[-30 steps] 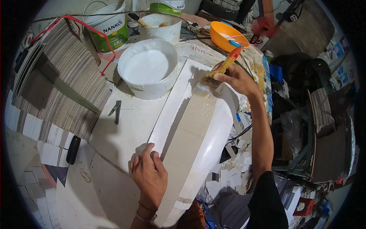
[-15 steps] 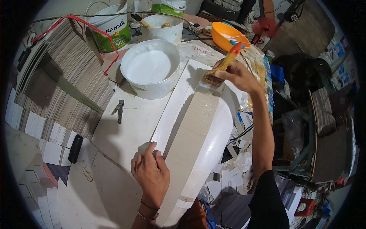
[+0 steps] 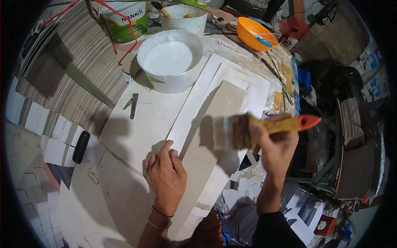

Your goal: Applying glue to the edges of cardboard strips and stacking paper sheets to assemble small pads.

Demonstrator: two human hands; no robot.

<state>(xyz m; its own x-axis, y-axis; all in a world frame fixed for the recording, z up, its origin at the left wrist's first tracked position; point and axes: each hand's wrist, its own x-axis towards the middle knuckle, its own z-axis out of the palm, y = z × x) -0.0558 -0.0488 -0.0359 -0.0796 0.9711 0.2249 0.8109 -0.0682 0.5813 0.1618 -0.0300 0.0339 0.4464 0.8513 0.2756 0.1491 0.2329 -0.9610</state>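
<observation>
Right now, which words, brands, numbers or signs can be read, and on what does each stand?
I leave the wording uncopied.
Green-white bucket: large dark lettering, legible.
Table: red marks, too unclear to read.
Rear bucket: cut off, unreadable.
Brush: blurred, none readable.

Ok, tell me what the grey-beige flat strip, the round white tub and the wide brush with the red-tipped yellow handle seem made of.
Grey-beige flat strip: probably cardboard, matt, with wet glints near its far end.
Round white tub: likely plastic, smooth, thin-walled, with soft sheen.
Wide brush: perhaps lacquered wood handle, smooth yellow; bristles too blurred.
</observation>
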